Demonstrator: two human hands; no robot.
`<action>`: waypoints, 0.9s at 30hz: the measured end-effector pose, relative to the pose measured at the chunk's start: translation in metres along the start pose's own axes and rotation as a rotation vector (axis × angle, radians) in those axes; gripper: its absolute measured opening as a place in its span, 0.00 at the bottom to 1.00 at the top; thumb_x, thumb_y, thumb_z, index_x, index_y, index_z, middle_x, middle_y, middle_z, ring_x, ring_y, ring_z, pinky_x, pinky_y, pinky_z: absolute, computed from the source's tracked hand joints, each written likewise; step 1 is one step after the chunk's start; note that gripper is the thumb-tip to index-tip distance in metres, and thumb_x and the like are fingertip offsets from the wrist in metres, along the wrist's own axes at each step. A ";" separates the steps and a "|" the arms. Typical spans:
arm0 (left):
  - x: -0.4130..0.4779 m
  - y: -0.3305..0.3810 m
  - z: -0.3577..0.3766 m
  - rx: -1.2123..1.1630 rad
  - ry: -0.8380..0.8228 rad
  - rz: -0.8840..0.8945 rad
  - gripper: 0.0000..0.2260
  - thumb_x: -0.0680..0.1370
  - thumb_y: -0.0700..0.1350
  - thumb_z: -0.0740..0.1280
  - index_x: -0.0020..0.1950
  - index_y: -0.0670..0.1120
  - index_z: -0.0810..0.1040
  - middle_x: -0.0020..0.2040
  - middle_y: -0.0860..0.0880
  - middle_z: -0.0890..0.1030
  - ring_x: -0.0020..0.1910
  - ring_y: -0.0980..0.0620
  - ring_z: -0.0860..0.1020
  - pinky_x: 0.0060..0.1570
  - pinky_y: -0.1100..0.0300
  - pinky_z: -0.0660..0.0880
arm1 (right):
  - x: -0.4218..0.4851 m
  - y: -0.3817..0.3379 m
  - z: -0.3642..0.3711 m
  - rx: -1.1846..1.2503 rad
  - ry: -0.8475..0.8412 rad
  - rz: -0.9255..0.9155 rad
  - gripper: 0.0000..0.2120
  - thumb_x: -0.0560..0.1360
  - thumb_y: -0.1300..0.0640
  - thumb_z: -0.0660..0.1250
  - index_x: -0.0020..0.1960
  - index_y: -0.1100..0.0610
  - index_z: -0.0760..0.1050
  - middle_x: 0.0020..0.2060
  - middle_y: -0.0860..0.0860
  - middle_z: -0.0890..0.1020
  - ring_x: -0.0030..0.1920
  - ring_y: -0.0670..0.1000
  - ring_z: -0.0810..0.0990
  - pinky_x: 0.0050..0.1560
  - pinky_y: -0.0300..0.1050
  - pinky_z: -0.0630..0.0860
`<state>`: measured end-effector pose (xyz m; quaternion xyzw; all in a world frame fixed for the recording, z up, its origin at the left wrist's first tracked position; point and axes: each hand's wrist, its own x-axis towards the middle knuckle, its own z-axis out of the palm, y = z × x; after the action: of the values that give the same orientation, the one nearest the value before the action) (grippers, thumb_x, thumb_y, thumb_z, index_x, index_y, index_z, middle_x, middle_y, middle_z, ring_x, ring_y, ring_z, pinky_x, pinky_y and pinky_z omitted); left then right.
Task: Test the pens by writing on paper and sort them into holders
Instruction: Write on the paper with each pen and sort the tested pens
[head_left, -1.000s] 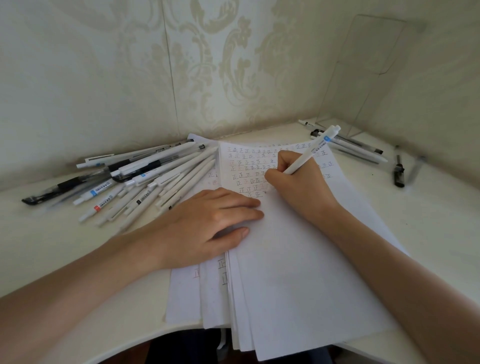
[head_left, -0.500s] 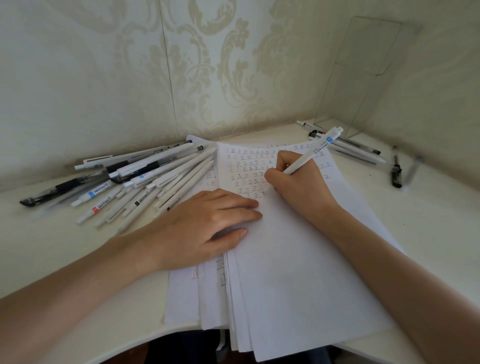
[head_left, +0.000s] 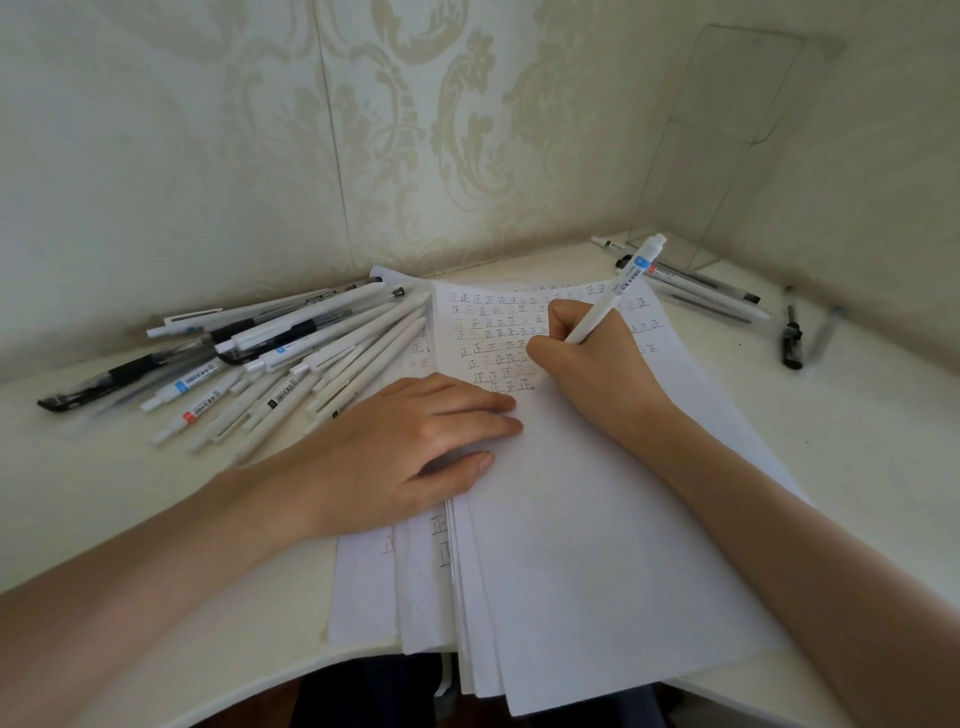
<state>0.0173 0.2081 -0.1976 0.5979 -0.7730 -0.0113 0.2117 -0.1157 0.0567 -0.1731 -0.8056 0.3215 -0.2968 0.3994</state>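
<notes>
- Paper stack (head_left: 597, 545) overhangs the worktop (head_left: 857, 441) front edge at 6 o'clock; bare worktop at 3 o'clock.
- Top sheet carries rows of "正".
- Right hand (head_left: 587, 364) grips blue-labelled pen (head_left: 618, 291) over the rows; left hand (head_left: 415, 447) flat, pressing the stack.
- Pen pile (head_left: 270, 358) at 10 o'clock.
- Versus 0.5 s ago: hands, pen unmoved.

Damask wallpaper (head_left: 415, 130), white corner desk (head_left: 857, 415), soft daylight

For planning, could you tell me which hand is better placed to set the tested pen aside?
Probably the right hand: it grips the pen; the left hand lies flat on the paper.
</notes>
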 end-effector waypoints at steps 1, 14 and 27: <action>0.000 0.000 0.000 0.000 0.001 -0.001 0.18 0.79 0.54 0.54 0.66 0.53 0.72 0.66 0.57 0.72 0.64 0.59 0.68 0.62 0.54 0.69 | 0.000 0.001 0.000 0.001 0.006 0.002 0.18 0.69 0.65 0.63 0.30 0.53 0.56 0.20 0.44 0.59 0.24 0.44 0.58 0.23 0.32 0.56; 0.000 -0.002 0.000 -0.019 0.002 -0.002 0.18 0.80 0.55 0.54 0.67 0.54 0.72 0.67 0.59 0.71 0.65 0.61 0.67 0.62 0.55 0.68 | 0.001 0.000 -0.014 0.236 -0.045 -0.069 0.15 0.74 0.71 0.64 0.53 0.53 0.75 0.41 0.48 0.81 0.38 0.42 0.79 0.39 0.36 0.76; 0.000 0.005 -0.006 0.033 0.210 0.081 0.21 0.73 0.59 0.64 0.63 0.52 0.70 0.51 0.57 0.76 0.50 0.60 0.73 0.55 0.73 0.64 | -0.014 -0.017 -0.006 0.599 -0.274 -0.185 0.11 0.75 0.72 0.62 0.50 0.59 0.79 0.46 0.52 0.80 0.42 0.52 0.82 0.39 0.39 0.76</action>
<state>0.0143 0.2107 -0.1904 0.5675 -0.7701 0.0729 0.2820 -0.1241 0.0723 -0.1586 -0.7107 0.0890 -0.3021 0.6291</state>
